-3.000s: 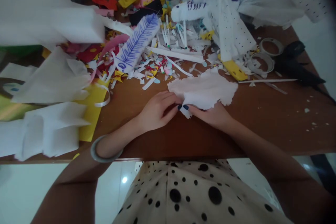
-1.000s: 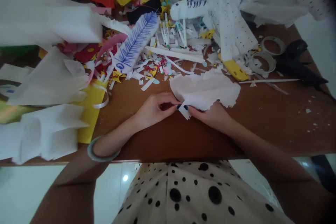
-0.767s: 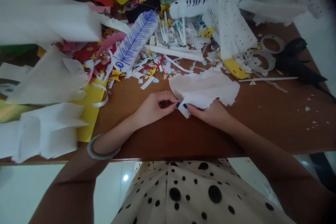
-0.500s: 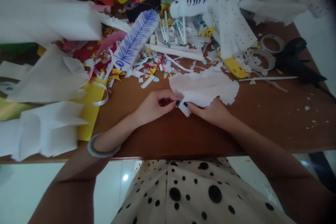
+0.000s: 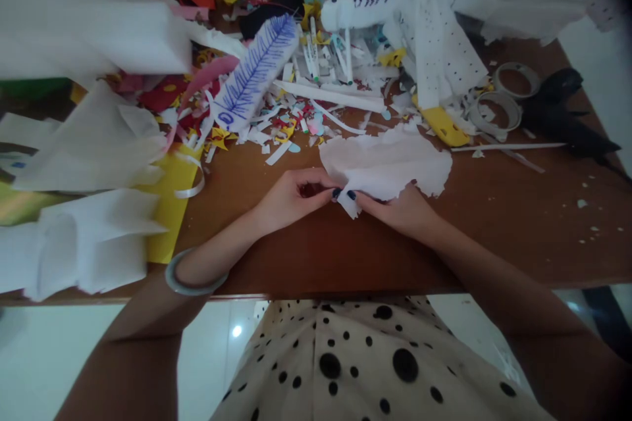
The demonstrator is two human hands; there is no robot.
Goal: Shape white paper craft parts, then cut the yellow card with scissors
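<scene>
Both hands' grip (image 5: 344, 195) pinches the white paper's (image 5: 388, 161) near edge.

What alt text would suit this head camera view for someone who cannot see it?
Left hand and right hand pinch the near edge of a ragged white paper sheet on a brown wooden table. Colourful paper scraps, tape rolls and a blue-inked paper feather lie behind.

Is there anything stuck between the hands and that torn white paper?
Nothing visible. The left hand and right hand both pinch the near edge of the white paper directly, fingertips almost meeting. The paper scraps lie behind it on the table.
</scene>
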